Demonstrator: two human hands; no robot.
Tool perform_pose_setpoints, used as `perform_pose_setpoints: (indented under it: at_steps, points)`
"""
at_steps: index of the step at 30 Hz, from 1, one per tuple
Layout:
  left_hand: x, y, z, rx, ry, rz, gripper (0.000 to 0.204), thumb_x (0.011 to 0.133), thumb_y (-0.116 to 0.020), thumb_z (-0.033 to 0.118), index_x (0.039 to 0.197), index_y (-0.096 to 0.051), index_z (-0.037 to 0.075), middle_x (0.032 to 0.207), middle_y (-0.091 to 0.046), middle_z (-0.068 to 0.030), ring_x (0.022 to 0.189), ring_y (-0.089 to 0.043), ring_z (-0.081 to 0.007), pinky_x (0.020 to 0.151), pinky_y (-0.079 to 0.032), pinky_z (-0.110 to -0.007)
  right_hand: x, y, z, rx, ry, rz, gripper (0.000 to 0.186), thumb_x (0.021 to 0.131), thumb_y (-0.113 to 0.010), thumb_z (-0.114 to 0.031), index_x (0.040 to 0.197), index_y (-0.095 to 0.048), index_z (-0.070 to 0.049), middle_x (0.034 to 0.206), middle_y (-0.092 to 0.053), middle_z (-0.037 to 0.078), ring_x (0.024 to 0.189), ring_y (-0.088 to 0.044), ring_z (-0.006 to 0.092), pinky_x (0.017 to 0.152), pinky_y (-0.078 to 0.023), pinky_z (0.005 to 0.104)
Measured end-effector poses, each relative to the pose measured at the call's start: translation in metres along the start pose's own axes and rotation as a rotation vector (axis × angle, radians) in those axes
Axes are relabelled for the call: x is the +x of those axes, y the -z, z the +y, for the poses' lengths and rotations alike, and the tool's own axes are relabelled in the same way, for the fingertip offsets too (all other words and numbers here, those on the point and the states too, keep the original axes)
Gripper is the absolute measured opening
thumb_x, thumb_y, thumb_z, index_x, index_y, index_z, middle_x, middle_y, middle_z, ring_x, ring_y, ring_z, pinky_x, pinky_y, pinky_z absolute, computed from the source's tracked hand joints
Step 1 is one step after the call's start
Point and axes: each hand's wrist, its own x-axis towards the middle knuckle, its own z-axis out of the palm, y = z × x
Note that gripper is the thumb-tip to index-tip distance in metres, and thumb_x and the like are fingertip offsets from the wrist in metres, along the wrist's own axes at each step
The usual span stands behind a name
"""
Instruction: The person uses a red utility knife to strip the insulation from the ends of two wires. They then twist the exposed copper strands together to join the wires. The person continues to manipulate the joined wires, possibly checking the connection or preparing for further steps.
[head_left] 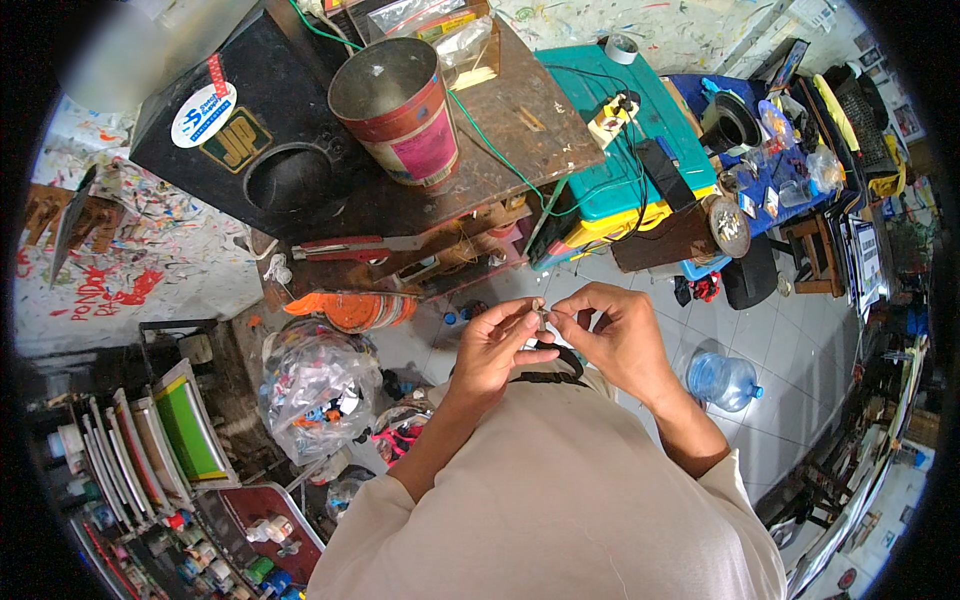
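In front of my body, my left hand and my right hand meet on a small dull, pale piece, too small to make out clearly. The thumb and fingertips of each hand pinch it. Below it, behind my fingers, a dark strap lies against my light shirt, partly hidden.
Ahead stands a wooden bench with a black speaker box and a red bucket. Teal boxes and a cluttered blue table sit right. A bottle lies on the tiles, a stuffed bag and framed screens left.
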Motion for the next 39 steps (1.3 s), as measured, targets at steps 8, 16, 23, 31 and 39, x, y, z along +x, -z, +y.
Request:
perform_pose_setpoints:
  at_steps: [8,16,23,31,39]
  points:
    - [0.002,-0.001,-0.003,0.006,-0.002,0.008,0.028,0.098,-0.056,0.014,0.122,-0.056,-0.001,0.098,-0.066,-0.0078,0.087,-0.067,-0.0157,0.075,-0.064,-0.040,0.001,0.005,-0.003,0.047,0.005,-0.036,0.012,0.079,-0.070,-0.002,0.090,-0.073,-0.001,0.086,-0.071,0.009,0.070,-0.069,0.0163,0.054,-0.052,0.0262]
    - [0.003,0.000,-0.004,-0.020,-0.028,-0.001,0.027,0.099,-0.056,0.016,0.121,-0.056,0.001,0.101,-0.064,-0.0075,0.089,-0.066,-0.0163,0.076,-0.064,-0.040,0.003,0.000,-0.003,0.106,0.034,0.023,0.011,0.079,-0.072,-0.004,0.090,-0.073,-0.001,0.088,-0.071,0.010,0.065,-0.064,0.0138,0.052,-0.050,0.0247]
    - [0.002,-0.005,0.000,-0.024,-0.016,0.019,0.025,0.097,-0.059,0.013,0.119,-0.060,0.001,0.102,-0.064,-0.0067,0.088,-0.066,-0.0168,0.076,-0.064,-0.039,0.002,0.004,-0.002,0.014,-0.056,-0.021,0.013,0.081,-0.073,-0.012,0.087,-0.073,-0.001,0.077,-0.071,0.010,0.058,-0.061,0.0135,0.052,-0.048,0.0289]
    - [0.004,-0.002,0.000,-0.014,-0.007,0.027,0.027,0.097,-0.059,0.014,0.120,-0.059,0.000,0.104,-0.063,-0.0072,0.088,-0.067,-0.0173,0.075,-0.063,-0.039,0.003,0.007,0.003,0.037,-0.015,-0.018,0.008,0.081,-0.073,-0.006,0.086,-0.073,-0.001,0.079,-0.071,0.004,0.058,-0.057,0.0040,0.049,-0.043,0.0199]
    - [0.005,0.002,0.001,-0.120,0.029,-0.090,0.032,0.101,-0.052,0.020,0.127,-0.054,0.002,0.103,-0.064,-0.0069,0.091,-0.066,-0.0174,0.078,-0.062,-0.042,0.006,0.005,0.006,0.117,-0.048,-0.028,0.005,0.082,-0.073,-0.005,0.086,-0.072,-0.003,0.083,-0.072,0.002,0.063,-0.059,0.0037,0.050,-0.043,0.0196]
